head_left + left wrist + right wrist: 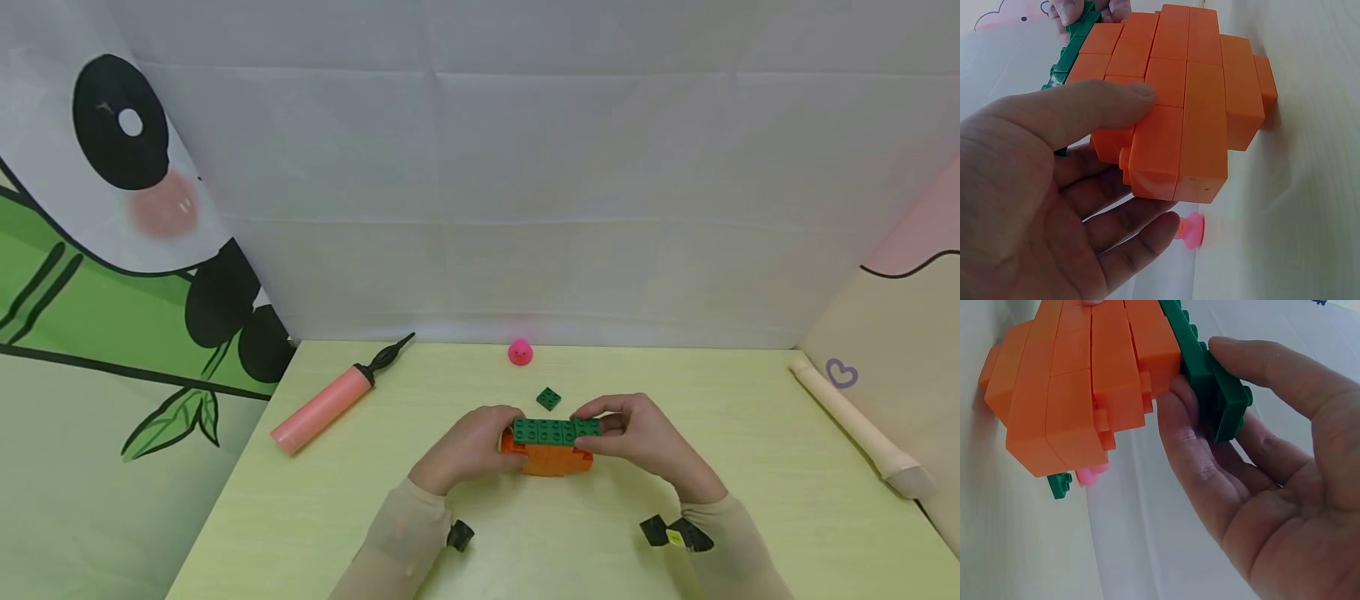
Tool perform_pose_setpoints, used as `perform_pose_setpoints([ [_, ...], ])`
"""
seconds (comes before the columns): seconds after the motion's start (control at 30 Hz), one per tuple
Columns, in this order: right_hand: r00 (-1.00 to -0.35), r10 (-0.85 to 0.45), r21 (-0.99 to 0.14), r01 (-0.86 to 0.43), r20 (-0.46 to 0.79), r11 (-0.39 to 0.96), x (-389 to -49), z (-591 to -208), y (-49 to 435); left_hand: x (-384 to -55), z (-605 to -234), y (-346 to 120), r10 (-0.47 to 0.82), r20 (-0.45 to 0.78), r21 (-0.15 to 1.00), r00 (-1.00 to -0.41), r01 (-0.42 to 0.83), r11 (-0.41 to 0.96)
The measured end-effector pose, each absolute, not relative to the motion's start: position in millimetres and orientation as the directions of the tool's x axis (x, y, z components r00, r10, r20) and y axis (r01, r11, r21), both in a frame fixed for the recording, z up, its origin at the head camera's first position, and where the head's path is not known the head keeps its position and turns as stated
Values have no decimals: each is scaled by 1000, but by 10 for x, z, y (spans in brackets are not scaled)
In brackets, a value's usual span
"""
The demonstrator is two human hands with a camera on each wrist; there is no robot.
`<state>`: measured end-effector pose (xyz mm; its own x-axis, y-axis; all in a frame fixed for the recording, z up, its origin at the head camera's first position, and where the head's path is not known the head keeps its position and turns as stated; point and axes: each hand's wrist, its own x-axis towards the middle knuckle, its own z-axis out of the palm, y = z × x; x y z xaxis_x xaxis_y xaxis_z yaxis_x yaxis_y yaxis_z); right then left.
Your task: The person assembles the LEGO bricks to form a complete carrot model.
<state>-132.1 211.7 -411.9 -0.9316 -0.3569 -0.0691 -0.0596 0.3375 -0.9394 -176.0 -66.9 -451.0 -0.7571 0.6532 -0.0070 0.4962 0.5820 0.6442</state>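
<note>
An orange toy-brick build (553,462), wider in its middle rows and narrower at the bottom, stands on the table with green bricks (542,431) along its top. My left hand (474,448) grips its left end, thumb (1110,106) flat on the orange face and fingers behind. At the other end, my right hand (647,439) pinches a green brick (1230,403) between thumb and fingers. This brick sits tilted against the end of the green row, with a gap showing under part of it. Behind the build lies a loose green brick (548,398).
A small pink duck toy (521,352) stands at the table's back edge. On the left lies a pink hand pump (322,410) with a black nozzle. A long pale rod-like object (855,425) lies along the right edge. A white backdrop (480,183) rises behind the table.
</note>
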Motion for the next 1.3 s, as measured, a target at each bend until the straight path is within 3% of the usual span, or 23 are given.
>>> perform_pose_setpoints([
  [0.63,-911,-412,-892,-175,-14,417,-1436,-4290,2159,-1756,-4504,-675,653,8,647,-758,502,574],
  [0.93,-889,-451,-887,-139,-85,441,-1500,-4506,2147,-1757,-4530,-673,655,23,639,-756,515,571],
  [1.3,-904,-424,-879,-157,-55,449,-1462,-4541,2086,-1774,-4567,-691,667,18,677,-745,500,540],
])
